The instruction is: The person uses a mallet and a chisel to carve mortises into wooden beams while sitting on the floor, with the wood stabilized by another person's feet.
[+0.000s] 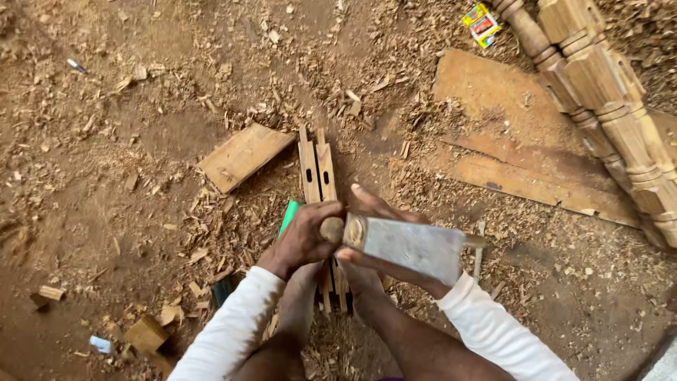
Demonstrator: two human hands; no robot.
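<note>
One small packet (482, 23) is lying on the dirt floor (106, 176) near the top edge of the view, right of centre, just left of the turned wooden posts (606, 106). It is roughly rectangular, lying at a tilt, and is showing yellow, red and green with a pale patch. A small pale blue-white scrap (100, 344), possibly a wrapper, is lying at lower left among the wood chips; its kind cannot be told. No signs or screens are showing.

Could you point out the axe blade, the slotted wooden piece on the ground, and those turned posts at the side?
axe blade (410, 247), head view, middle of the flat metal face.
slotted wooden piece (317, 169), head view, upper part near the slots.
turned posts (606, 92), head view, a squared block section.
</note>
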